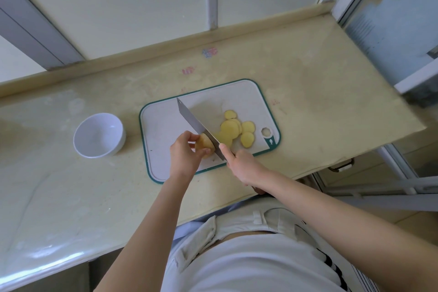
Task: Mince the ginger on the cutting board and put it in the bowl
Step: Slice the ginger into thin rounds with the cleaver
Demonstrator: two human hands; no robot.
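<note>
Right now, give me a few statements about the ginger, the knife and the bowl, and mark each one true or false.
1. The left hand holds the uncut ginger piece on the cutting board. True.
2. The right hand grips the knife by its handle. True.
3. The bowl has minced ginger in it. False: it looks empty.
4. The ginger slices lie on the counter, off the board. False: they lie on the cutting board, to the right of the blade.
5. The bowl stands to the right of the cutting board. False: it stands to its left.
</note>
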